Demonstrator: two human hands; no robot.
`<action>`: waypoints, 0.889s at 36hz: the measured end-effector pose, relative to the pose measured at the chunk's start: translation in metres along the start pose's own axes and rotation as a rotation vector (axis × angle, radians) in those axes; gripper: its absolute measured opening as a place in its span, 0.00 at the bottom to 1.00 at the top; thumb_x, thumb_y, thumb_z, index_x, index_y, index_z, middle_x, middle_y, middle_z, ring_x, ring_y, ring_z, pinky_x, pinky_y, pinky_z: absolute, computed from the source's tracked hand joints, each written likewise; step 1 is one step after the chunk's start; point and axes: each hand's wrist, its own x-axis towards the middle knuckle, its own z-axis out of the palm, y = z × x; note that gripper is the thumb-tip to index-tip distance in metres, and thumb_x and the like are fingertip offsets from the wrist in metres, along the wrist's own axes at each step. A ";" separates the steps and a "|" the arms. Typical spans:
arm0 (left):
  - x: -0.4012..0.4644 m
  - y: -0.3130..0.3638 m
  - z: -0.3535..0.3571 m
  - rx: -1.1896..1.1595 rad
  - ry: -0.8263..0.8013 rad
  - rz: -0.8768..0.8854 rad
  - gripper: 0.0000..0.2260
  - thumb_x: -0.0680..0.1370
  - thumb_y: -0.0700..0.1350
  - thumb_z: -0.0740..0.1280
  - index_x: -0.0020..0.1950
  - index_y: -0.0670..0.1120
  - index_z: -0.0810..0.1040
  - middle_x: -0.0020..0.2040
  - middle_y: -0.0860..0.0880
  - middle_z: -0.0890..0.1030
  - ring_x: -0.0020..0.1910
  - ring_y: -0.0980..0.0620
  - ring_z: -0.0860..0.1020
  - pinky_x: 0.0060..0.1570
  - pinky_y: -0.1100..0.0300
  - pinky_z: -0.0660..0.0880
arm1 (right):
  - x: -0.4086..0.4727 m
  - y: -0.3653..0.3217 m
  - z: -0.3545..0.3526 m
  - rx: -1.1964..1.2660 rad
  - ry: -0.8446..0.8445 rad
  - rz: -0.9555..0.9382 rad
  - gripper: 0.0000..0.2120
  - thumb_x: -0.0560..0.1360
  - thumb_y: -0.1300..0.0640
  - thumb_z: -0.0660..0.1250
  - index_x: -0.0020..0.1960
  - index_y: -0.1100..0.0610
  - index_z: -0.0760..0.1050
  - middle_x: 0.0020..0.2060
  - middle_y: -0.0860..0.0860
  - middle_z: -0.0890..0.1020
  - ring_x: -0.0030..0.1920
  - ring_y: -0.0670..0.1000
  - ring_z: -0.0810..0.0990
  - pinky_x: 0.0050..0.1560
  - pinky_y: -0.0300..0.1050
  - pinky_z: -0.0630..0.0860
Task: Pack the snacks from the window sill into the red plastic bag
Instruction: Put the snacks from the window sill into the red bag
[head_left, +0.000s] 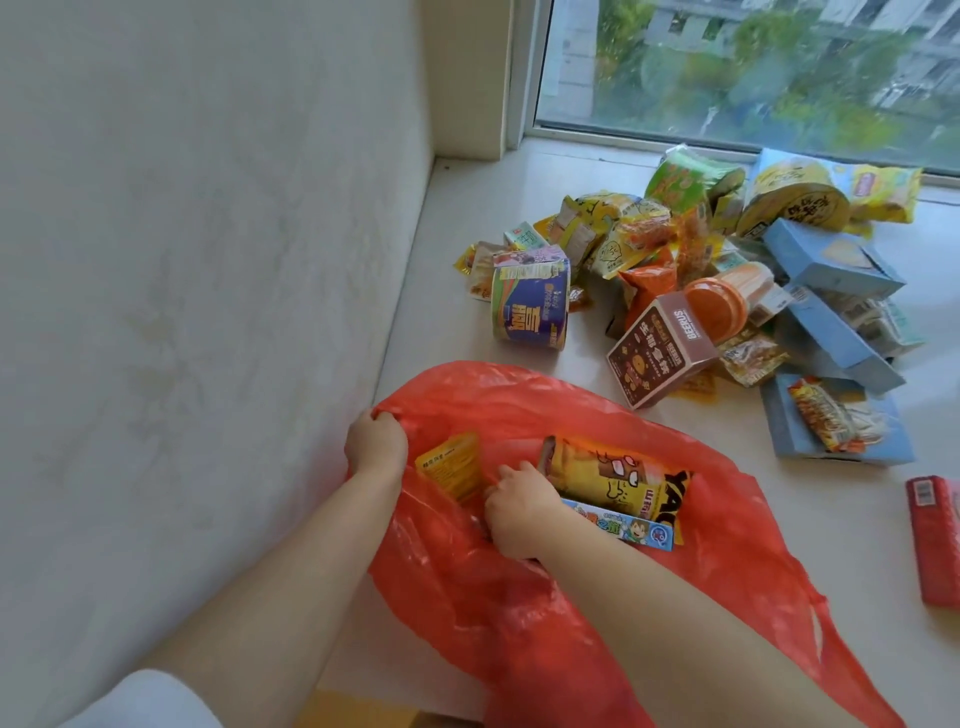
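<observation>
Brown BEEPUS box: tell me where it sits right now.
In the head view, the brown BEEPUS box lies right of centre on the window sill, just beyond the red plastic bag.

Two bare forearms, no watch, rings or bracelets visible, extend from the lower edge; a white sleeve (150, 699) covers the left upper arm, while the right arm shows no sleeve.

Bag (545, 405): on the sill (519, 171), against the wall (208, 260) at left.
In bag: three packets (613, 478).
Snack pile (727, 291): behind and right of the bag, before the window (753, 62).
Flat pack (935, 540): far right, apart from both.
</observation>
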 end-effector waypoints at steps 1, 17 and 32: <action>-0.001 0.004 0.000 -0.019 0.001 -0.005 0.16 0.79 0.41 0.54 0.63 0.39 0.76 0.61 0.39 0.77 0.60 0.38 0.74 0.60 0.50 0.70 | -0.003 0.002 0.002 0.057 0.019 0.010 0.14 0.77 0.53 0.58 0.59 0.54 0.76 0.58 0.50 0.77 0.60 0.55 0.69 0.56 0.51 0.64; -0.031 0.035 -0.010 -0.120 -0.410 -0.047 0.11 0.79 0.44 0.61 0.43 0.41 0.80 0.46 0.39 0.81 0.43 0.43 0.79 0.45 0.54 0.74 | -0.017 0.070 -0.027 0.673 0.687 0.531 0.09 0.77 0.55 0.61 0.45 0.53 0.80 0.47 0.50 0.80 0.55 0.55 0.74 0.64 0.54 0.65; -0.076 0.071 -0.026 0.436 0.139 1.148 0.32 0.67 0.60 0.65 0.68 0.51 0.66 0.63 0.47 0.72 0.61 0.46 0.73 0.58 0.46 0.71 | -0.056 0.104 -0.089 1.135 0.765 0.431 0.15 0.80 0.57 0.56 0.39 0.62 0.72 0.33 0.55 0.75 0.34 0.53 0.71 0.34 0.46 0.63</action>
